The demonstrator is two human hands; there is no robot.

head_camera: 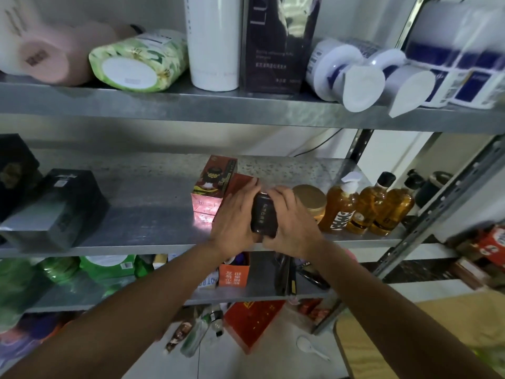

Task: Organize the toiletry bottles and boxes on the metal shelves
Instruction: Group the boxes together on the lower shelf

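Observation:
Both hands hold a small dark brown box (263,214) at the front edge of the middle metal shelf (153,198). My left hand (235,217) grips its left side, with the fingers also reaching over a red box (239,184) behind it. My right hand (289,220) grips its right side. A pink and red box (211,187) stands upright just left of the red one. Right of my hands stand a gold-lidded jar (310,199) and three amber bottles (366,206).
Black boxes (54,209) lie at the middle shelf's left end. The top shelf (246,108) carries pink and green packs lying down, a white cylinder (213,42), a dark tall box (276,42) and white tubes. Green refill packs and an orange box (233,274) fill the lower shelf.

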